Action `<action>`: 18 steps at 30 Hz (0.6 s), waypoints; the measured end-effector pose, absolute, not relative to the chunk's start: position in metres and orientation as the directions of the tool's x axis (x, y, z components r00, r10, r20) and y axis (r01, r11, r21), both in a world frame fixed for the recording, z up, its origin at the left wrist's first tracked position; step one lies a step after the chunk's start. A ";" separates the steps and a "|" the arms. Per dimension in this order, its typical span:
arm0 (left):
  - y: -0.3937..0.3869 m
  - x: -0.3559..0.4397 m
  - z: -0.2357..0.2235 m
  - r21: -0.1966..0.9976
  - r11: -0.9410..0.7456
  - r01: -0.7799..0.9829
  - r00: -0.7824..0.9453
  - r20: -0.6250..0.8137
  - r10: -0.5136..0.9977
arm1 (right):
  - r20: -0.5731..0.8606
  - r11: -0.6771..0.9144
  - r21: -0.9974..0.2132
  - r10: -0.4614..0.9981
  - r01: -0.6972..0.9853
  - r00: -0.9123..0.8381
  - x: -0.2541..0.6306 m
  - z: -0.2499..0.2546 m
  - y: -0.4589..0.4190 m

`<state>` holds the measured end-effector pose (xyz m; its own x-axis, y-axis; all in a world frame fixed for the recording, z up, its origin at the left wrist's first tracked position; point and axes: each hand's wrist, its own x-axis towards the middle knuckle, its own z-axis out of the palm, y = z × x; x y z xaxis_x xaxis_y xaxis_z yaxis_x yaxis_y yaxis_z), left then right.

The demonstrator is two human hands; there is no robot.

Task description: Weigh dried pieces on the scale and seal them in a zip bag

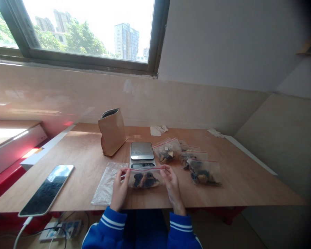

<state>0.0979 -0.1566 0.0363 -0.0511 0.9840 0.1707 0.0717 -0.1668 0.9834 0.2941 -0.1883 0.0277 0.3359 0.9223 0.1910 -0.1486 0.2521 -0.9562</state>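
A clear zip-lock bag (145, 180) with dark and tan dried pieces inside is held up at the table's near edge. My left hand (121, 186) pinches its upper left corner, and my right hand (171, 183) pinches the upper right, along the red seal strip. Just behind the bag stands a digital kitchen scale (142, 152) with a bare metal plate; its display is partly covered by the bag's top. Beside my left hand lies a flat pile of clear plastic bags (106, 188).
Several filled zip-lock bags (204, 174) lie right of the scale. An open brown paper bag (113, 133) stands at back left. A phone (48, 190) with a charging cable (22, 231) lies at left. Crumpled white paper (158, 130) rests near the wall.
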 end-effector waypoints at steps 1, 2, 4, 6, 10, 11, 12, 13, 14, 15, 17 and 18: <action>-0.157 0.098 0.037 0.989 -0.146 0.024 -0.047 0.147 0.988 | 0.175 0.244 -0.949 0.934 -0.198 0.313 0.293 0.028 -0.188; -0.157 0.098 0.037 0.992 -0.128 -0.022 -0.036 0.127 0.991 | 0.160 0.232 -0.946 0.943 -0.228 0.293 0.292 0.028 -0.188; -0.157 0.099 0.036 0.990 -0.104 -0.098 0.006 0.105 0.994 | 0.143 0.210 -0.948 0.952 -0.240 0.270 0.291 0.025 -0.187; -0.157 0.100 0.036 0.988 -0.092 -0.127 0.048 0.099 0.994 | 0.131 0.193 -0.957 0.954 -0.218 0.269 0.292 0.021 -0.185; -0.157 0.101 0.036 0.989 -0.098 -0.108 0.032 0.102 0.994 | 0.118 0.173 -0.973 0.942 -0.153 0.314 0.293 0.016 -0.184; -0.157 0.101 0.036 0.990 -0.101 -0.102 0.025 0.104 0.994 | 0.125 0.177 -0.975 0.936 -0.134 0.329 0.293 0.016 -0.184; -0.157 0.101 0.036 0.990 -0.103 -0.099 0.022 0.105 0.994 | 0.135 0.184 -0.976 0.929 -0.113 0.344 0.293 0.017 -0.183; -0.158 0.101 0.036 0.990 -0.103 -0.094 0.022 0.106 0.994 | 0.147 0.192 -0.977 0.921 -0.091 0.361 0.293 0.017 -0.183; -0.158 0.101 0.036 0.991 -0.106 -0.086 0.019 0.108 0.994 | 0.160 0.199 -0.978 0.913 -0.068 0.374 0.293 0.018 -0.183; -0.158 0.100 0.036 0.991 -0.111 -0.076 0.014 0.113 0.994 | 0.176 0.208 -0.977 0.905 -0.043 0.387 0.293 0.018 -0.183; -0.158 0.099 0.035 0.992 -0.122 -0.044 -0.008 0.122 0.992 | 0.209 0.225 -0.974 0.889 0.009 0.408 0.292 0.018 -0.183; -0.157 0.098 0.034 0.992 -0.125 -0.023 -0.022 0.124 0.992 | 0.222 0.230 -0.973 0.879 0.030 0.421 0.292 0.018 -0.183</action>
